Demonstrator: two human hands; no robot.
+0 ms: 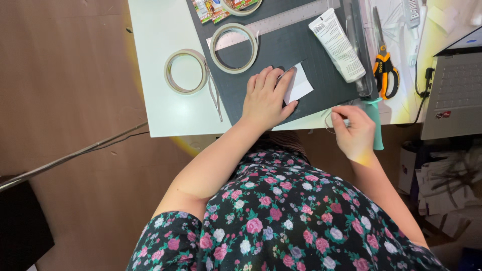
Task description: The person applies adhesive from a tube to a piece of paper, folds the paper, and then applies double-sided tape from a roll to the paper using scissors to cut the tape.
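My left hand lies flat on a small white card and presses it onto the dark cutting mat. My right hand hovers at the table's front edge with its fingers pinched on a thin curling strip. A teal-handled tool lies just beside that hand. Two rolls of pale tape sit to the left of the card: one on the mat, the other on the white table.
A metal ruler, a white tube and orange-handled scissors lie on or beside the mat. A laptop stands at the right edge. Below the table are a brown floor, a cable and cluttered boxes at right.
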